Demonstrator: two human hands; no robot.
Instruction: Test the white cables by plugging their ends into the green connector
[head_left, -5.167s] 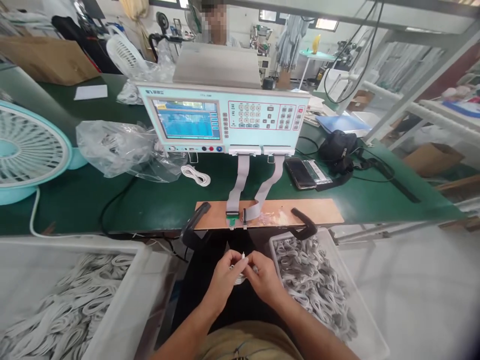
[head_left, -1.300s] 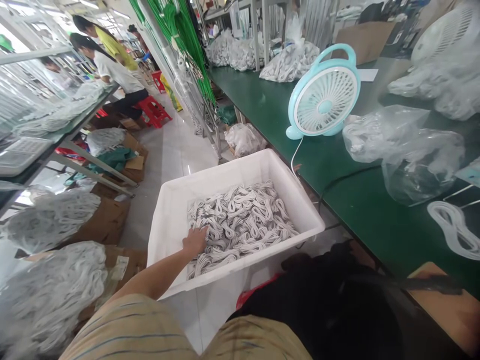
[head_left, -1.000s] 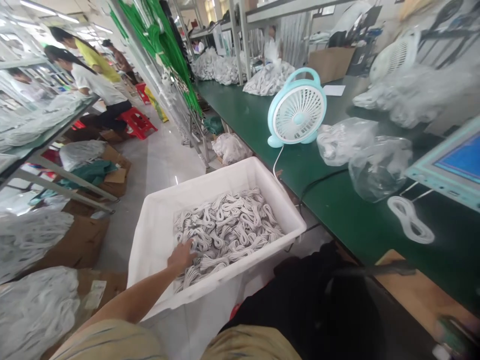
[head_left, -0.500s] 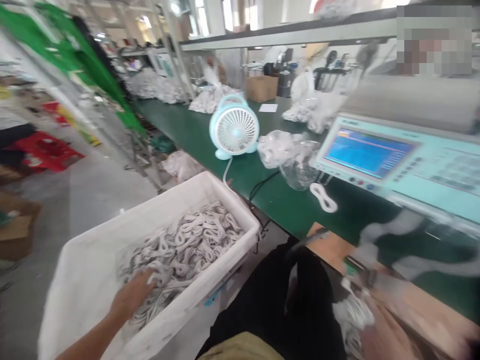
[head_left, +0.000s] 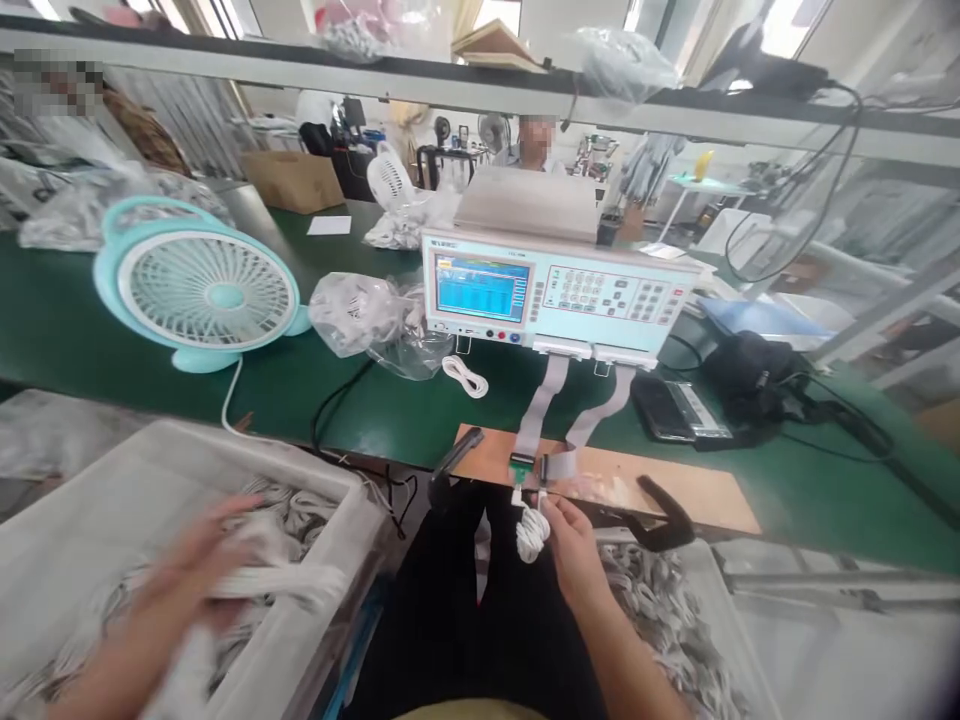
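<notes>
My left hand (head_left: pixel 176 590), smeared by motion, grips a white cable bundle (head_left: pixel 281 582) over the white bin (head_left: pixel 176 445) on the left. More coiled cables (head_left: pixel 300 520) lie in that bin. At the wooden board (head_left: pixel 637 485), my right hand (head_left: pixel 574 545) pinches one end of another white cable coil (head_left: pixel 532 535), close to the black ribbon-cable connector (head_left: pixel 546 470). The coil's other end meets a small green circuit board (head_left: pixel 520 473) beside it. Two grey ribbon cables (head_left: pixel 541 405) run up to a tester (head_left: pixel 555 300) with a lit blue screen.
A light-blue fan (head_left: pixel 214 290) stands left on the green table (head_left: pixel 390 410). One white coil (head_left: pixel 465 376) lies before the tester. Black clamps (head_left: pixel 667 520) grip the board's front edge. A second bin of cables (head_left: pixel 667 600) is below right. A person sits beyond the tester.
The view has swung right towards the tester. My left hand has lifted a cable bundle from the pile. My right hand has brought a cable coil up to the connectors.
</notes>
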